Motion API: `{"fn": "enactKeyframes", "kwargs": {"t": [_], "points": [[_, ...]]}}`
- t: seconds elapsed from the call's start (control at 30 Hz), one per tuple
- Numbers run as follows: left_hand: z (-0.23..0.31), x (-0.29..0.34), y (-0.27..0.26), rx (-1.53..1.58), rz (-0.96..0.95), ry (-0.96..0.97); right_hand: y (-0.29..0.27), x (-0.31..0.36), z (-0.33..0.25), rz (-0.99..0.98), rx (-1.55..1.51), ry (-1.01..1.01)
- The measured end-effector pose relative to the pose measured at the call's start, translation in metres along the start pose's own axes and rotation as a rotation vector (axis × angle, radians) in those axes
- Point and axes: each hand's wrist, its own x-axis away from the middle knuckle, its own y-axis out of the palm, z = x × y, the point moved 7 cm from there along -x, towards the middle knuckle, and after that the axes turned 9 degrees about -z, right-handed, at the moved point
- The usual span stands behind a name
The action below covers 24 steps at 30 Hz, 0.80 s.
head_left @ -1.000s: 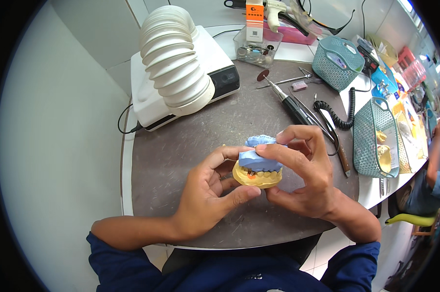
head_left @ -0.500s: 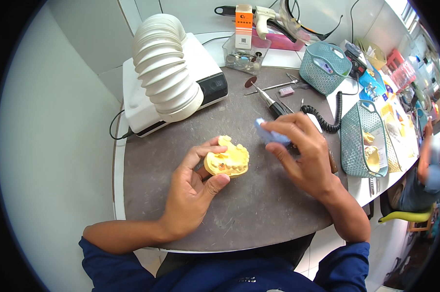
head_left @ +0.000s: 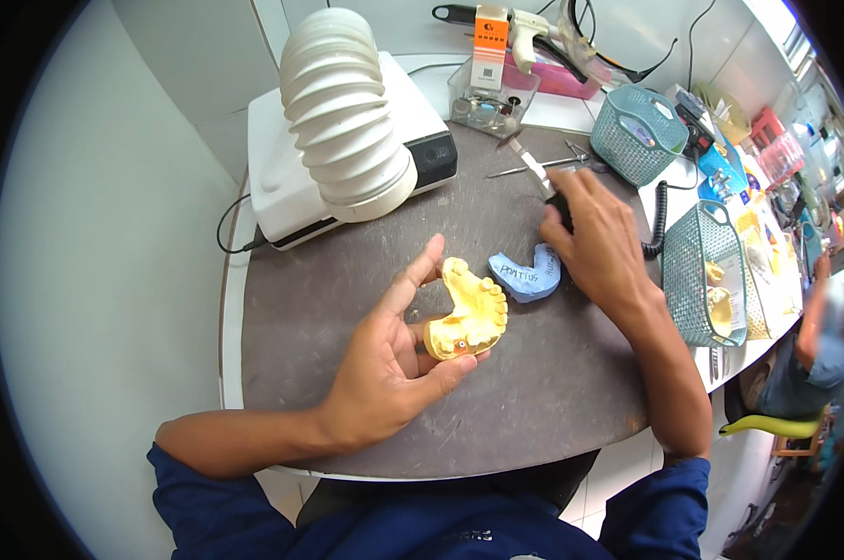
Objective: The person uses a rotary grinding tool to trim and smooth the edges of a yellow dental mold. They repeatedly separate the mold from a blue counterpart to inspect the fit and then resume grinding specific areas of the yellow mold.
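Note:
My left hand (head_left: pixel 377 381) holds a yellow plaster dental model (head_left: pixel 478 322) above the table, thumb at its near edge and forefinger raised along the far side. The model's row of teeth faces up, with a small reddish patch by a gap. Just right of it lies a blue horseshoe-shaped bite mould (head_left: pixel 527 282) with handwriting on it. Farther right, my right hand (head_left: pixel 607 241) has its fingers closed round a rotary handpiece (head_left: pixel 537 174) tipped with a dark disc (head_left: pixel 509 139). Most of the handpiece's black grip is hidden by my fingers.
A white extractor with a ribbed hose (head_left: pixel 343 117) stands at the back left. Slim metal instruments (head_left: pixel 520 170) lie behind the handpiece. Teal baskets (head_left: pixel 639 135) line the right, one with yellow models. A clear tray (head_left: pixel 483 112) sits at the back; another person (head_left: pixel 795 369) is far right.
My right hand has let go of the blue bite mould, moved up and taken hold of the handpiece. The dental model has turned in my left hand and shifted slightly right.

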Motion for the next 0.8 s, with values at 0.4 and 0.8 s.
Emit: {"fn": "enactKeyframes", "kwargs": {"t": [0.4, 0.8], "points": [[0.006, -0.007, 0.000, -0.192, -0.080, 0.079, -0.026, 0.049, -0.065, -0.084, -0.176, -0.353], [0.012, -0.007, 0.007, -0.284, -0.198, 0.162, -0.015, 0.054, -0.064, -0.106, -0.087, -0.441]]}}
